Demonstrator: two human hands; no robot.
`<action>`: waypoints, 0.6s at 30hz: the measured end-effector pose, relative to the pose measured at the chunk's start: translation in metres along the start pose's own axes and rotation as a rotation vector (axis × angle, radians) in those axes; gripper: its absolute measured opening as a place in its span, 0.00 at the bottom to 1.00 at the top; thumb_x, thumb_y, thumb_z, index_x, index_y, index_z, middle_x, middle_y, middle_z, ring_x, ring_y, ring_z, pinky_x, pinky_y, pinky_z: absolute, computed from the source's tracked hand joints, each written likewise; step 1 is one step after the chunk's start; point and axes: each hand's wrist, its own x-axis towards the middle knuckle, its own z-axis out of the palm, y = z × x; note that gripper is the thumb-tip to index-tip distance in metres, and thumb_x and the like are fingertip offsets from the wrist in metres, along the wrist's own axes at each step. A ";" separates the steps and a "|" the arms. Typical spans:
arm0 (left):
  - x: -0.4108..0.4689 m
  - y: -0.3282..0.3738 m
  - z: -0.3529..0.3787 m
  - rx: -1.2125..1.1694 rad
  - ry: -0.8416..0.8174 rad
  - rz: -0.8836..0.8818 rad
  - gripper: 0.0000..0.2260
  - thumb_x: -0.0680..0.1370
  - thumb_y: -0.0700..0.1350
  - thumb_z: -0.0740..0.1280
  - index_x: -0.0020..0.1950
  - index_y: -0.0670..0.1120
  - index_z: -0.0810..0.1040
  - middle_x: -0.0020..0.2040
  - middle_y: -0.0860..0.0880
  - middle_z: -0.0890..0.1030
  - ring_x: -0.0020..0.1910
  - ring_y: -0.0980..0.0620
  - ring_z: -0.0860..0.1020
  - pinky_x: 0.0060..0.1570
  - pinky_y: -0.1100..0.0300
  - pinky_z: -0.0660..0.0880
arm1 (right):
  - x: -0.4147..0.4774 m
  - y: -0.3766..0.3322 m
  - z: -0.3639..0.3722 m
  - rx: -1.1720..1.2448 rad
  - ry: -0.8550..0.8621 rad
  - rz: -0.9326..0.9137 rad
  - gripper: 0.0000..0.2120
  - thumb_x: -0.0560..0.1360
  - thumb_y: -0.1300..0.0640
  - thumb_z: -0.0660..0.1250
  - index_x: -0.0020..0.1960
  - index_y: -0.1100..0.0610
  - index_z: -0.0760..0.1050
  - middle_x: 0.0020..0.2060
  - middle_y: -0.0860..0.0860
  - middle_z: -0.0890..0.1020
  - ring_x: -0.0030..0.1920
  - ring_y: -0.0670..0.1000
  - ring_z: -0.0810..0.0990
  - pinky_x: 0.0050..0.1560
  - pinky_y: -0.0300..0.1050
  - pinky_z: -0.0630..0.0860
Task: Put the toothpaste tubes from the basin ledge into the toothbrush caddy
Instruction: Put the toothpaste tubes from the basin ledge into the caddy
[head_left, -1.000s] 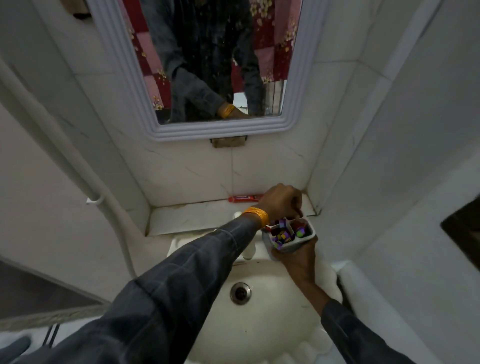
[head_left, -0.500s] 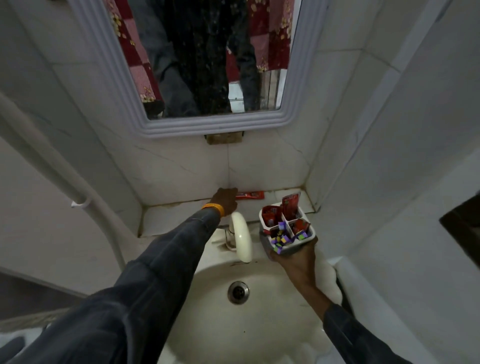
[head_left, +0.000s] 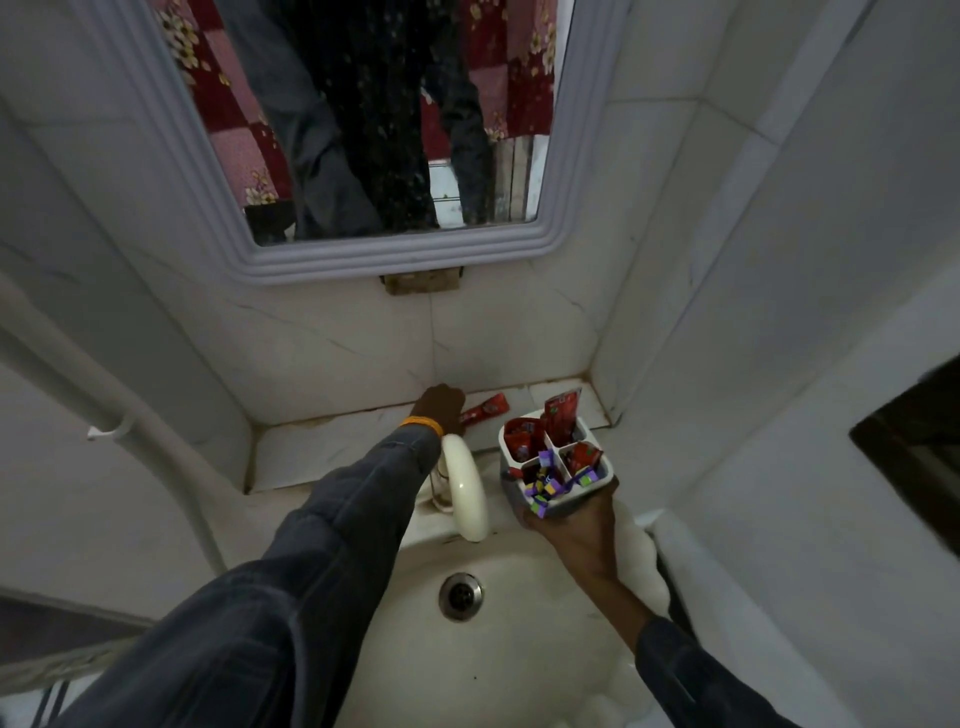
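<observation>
A red toothpaste tube (head_left: 487, 412) lies slightly tilted on the tiled basin ledge (head_left: 322, 449), against the back wall. My left hand (head_left: 442, 407), with an orange band at the wrist, has its fingers closed on the tube's left end. To the right, my right hand (head_left: 576, 527) holds up the white four-compartment caddy (head_left: 563, 508) from below, above the basin's right rim. Red tubes stand in three of its compartments. Small purple and yellow items fill the front-left one.
A cream curved tap (head_left: 467, 493) sits under my left forearm, over the basin with its metal drain (head_left: 461, 596). A framed mirror (head_left: 566, 156) hangs above the ledge. A white pipe (head_left: 156, 452) runs down the left wall, and tiled walls close in on the right.
My left hand left the caddy and reached back to the ledge, closing on the red tube, which now sits tilted. The caddy has stayed in my right hand.
</observation>
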 end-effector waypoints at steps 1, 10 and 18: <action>0.000 -0.003 0.003 -0.017 0.010 0.008 0.22 0.75 0.46 0.72 0.64 0.37 0.75 0.64 0.37 0.77 0.63 0.39 0.77 0.61 0.52 0.73 | 0.000 0.000 0.000 -0.026 -0.009 0.002 0.45 0.60 0.53 0.86 0.71 0.59 0.68 0.56 0.48 0.82 0.51 0.39 0.82 0.50 0.36 0.81; -0.041 0.008 -0.060 -0.675 0.174 0.077 0.13 0.72 0.45 0.74 0.51 0.38 0.82 0.46 0.44 0.85 0.40 0.50 0.83 0.39 0.64 0.78 | -0.005 -0.016 0.000 0.187 -0.028 -0.004 0.49 0.60 0.66 0.86 0.75 0.57 0.65 0.67 0.54 0.79 0.64 0.54 0.81 0.62 0.57 0.81; -0.090 0.086 -0.094 -0.865 0.062 0.470 0.11 0.67 0.37 0.78 0.46 0.36 0.82 0.44 0.37 0.85 0.40 0.47 0.84 0.43 0.56 0.83 | -0.004 -0.013 0.002 0.195 0.016 -0.045 0.50 0.57 0.59 0.89 0.73 0.57 0.67 0.65 0.52 0.81 0.64 0.50 0.82 0.61 0.50 0.81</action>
